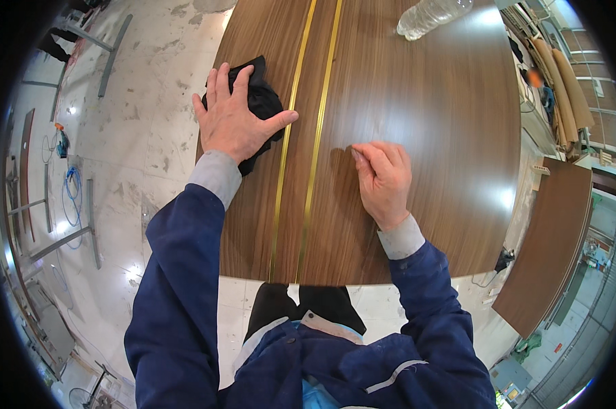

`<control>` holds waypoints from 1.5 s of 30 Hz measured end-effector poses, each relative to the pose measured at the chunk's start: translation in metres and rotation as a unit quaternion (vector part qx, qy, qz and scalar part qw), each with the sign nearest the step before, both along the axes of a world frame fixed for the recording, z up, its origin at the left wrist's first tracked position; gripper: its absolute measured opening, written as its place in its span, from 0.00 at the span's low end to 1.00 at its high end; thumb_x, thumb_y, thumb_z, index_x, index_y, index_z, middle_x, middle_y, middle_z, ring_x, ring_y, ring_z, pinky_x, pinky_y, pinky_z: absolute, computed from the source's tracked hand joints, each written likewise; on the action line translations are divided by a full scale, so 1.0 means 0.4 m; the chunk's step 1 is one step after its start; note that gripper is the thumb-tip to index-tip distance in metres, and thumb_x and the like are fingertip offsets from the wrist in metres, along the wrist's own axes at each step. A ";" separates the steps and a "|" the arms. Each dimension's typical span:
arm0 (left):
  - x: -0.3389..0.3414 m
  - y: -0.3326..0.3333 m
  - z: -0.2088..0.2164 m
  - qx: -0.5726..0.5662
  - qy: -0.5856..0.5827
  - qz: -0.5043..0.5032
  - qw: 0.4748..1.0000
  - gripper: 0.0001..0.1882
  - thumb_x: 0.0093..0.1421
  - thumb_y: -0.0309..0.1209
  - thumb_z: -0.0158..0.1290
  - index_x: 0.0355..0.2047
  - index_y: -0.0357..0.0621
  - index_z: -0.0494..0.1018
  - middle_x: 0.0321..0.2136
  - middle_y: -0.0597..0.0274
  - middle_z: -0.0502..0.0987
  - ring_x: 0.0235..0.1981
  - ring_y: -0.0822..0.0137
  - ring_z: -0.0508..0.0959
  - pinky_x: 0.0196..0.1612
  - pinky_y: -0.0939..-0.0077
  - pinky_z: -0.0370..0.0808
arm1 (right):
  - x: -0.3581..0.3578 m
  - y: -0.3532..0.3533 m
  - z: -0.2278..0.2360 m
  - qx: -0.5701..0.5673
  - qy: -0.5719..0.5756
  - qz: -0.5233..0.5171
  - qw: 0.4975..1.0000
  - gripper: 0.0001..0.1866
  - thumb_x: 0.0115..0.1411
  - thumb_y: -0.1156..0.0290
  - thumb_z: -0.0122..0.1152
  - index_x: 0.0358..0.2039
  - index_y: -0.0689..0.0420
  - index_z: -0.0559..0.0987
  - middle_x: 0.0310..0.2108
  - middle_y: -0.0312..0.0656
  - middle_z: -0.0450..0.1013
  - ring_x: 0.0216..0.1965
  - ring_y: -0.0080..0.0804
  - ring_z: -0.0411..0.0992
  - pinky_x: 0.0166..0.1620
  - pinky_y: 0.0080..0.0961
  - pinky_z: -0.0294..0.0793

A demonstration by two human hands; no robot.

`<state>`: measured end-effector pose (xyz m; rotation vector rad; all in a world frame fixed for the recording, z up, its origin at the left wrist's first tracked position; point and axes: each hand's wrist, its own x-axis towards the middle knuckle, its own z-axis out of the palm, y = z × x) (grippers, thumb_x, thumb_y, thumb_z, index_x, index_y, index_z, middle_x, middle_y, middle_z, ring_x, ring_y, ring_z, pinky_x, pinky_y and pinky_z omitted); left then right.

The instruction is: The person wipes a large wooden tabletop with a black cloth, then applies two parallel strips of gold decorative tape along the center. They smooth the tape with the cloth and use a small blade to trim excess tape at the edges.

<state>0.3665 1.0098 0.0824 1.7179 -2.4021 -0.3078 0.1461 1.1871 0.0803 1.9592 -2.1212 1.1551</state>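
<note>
Left hand is resting spread on the crumpled black cloth at the brown wood-grain tabletop's left edge, right hand is pinching fingertips together, contents unclear, work apparently ongoing, gold strips already running lengthwise, remainder untellable.

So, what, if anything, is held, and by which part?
Left hand spread over the black cloth, without clear grip; whether the closed right hand pinches anything cannot be told.

Over my remote feed I find a navy jacket, its sleeves ending in pale grey cuffs. A dark round button marks the pale hem; a whitish strip crosses the right side. Trousers: black. Both hands bare.
</note>
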 end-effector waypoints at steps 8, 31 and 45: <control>-0.130 -0.206 -0.003 -0.006 0.004 0.048 0.999 0.63 0.47 0.76 0.65 0.76 0.56 0.59 0.78 0.48 0.51 0.81 0.52 0.45 0.79 0.38 0.40 | -0.175 -0.334 -0.040 -0.020 0.011 0.018 1.000 0.09 0.59 0.74 0.73 0.40 0.49 0.86 0.38 0.33 0.80 0.43 0.37 0.76 0.47 0.36 0.71; -0.190 -0.348 -0.054 -0.068 0.114 0.148 0.980 0.27 0.74 0.48 0.47 0.69 0.53 0.71 0.72 0.45 0.62 0.73 0.45 0.63 0.76 0.41 0.51 | -0.197 -0.778 -0.061 0.018 0.071 0.029 0.997 0.05 0.65 0.67 0.68 0.41 0.47 0.86 0.37 0.33 0.79 0.44 0.39 0.75 0.48 0.39 0.69; -0.180 -0.361 -0.044 -0.070 0.148 0.138 0.977 0.24 0.73 0.44 0.52 0.66 0.52 0.74 0.70 0.45 0.67 0.69 0.46 0.68 0.73 0.49 0.57 | -0.190 -0.778 -0.052 -0.003 0.147 0.042 0.988 0.06 0.61 0.71 0.71 0.40 0.47 0.86 0.37 0.30 0.77 0.46 0.35 0.74 0.49 0.36 0.67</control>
